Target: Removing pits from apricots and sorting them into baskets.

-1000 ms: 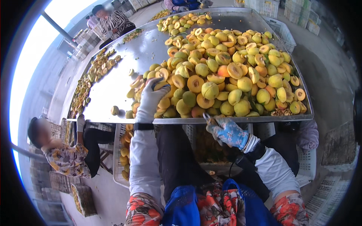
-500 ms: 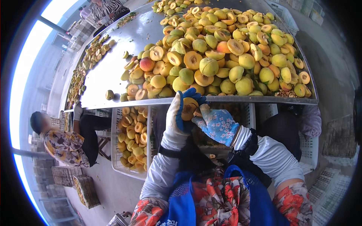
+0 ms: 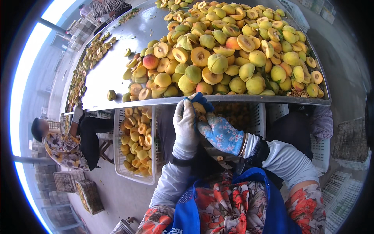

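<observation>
In front of the metal table's near edge, my left hand (image 3: pixel 185 121), in a white glove with blue fingers, is closed around a halved peach (image 3: pixel 199 109). Part of the fruit is hidden behind the fingers. My right hand (image 3: pixel 223 135), in a blue flower-patterned glove, is closed with its fingertips against the peach's cut side. Whether those fingers pinch a small tool cannot be made out. Just beyond both hands, a big heap of yellow-green peaches (image 3: pixel 217 64), many of them halved, lies on the metal table (image 3: pixel 102 80).
Below the table edge, a white crate (image 3: pixel 154 171) holds peach halves at left; another crate (image 3: pixel 258 119) stands under my hands. A person (image 3: pixel 64 146) sits at left beside the table, another (image 3: pixel 105 11) at the far left. Stacked crates (image 3: pixel 70 181) stand on the floor.
My left hand has turned, showing more of the glove's white back and tilting the peach half so less of its cut face shows. My right hand stays against the fruit.
</observation>
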Tool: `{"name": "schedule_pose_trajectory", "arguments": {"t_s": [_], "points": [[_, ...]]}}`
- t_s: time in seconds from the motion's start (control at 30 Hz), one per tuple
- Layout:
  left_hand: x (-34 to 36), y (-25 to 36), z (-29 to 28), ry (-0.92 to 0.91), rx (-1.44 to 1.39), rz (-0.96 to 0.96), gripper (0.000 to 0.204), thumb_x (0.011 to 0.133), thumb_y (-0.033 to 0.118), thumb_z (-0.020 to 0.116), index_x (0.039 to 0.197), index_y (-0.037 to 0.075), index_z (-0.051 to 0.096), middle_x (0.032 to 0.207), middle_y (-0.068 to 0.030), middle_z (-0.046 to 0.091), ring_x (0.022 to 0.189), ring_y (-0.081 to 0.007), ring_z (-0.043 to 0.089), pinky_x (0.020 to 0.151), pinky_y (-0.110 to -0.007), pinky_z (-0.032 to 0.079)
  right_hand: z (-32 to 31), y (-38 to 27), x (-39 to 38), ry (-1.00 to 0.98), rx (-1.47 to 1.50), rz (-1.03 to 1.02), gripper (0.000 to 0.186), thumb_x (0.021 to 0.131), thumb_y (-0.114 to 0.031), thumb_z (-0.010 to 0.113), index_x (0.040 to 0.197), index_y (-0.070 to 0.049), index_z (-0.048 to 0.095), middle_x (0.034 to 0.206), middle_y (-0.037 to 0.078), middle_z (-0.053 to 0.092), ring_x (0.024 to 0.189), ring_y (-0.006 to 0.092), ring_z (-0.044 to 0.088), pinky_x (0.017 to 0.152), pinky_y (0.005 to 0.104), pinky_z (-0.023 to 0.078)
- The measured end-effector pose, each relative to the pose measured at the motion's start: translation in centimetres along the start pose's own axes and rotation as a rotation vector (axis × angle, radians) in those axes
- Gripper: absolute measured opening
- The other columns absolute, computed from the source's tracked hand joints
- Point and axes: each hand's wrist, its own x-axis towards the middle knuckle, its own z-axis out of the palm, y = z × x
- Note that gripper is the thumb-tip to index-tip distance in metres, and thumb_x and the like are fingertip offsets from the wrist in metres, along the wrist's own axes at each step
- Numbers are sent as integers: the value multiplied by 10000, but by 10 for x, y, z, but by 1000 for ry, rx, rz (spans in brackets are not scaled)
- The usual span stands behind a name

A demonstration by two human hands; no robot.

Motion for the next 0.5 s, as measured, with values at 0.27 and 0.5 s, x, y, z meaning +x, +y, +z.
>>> {"name": "schedule_pose_trajectory", "arguments": {"t_s": [0.27,0.5], "points": [[0,-8,-4,-20,106,122,395,1018,292,447,1176,-60,534,986,-139,644,854,-226,647,794,-350,540,-28,-28,4,-448,878,719,303,989,-392,486,914,-101,518,576,-48,432,426,76,406,412,237,338],[8,-5,-8,-246,-18,84,465,1001,387,452,1151,-48,521,987,-174,628,856,-276,646,789,-421,555,-38,-27,3,-630,1406,840,367,984,-477,449,936,-117,501,540,-80,350,379,48,304,394,214,269]]}}
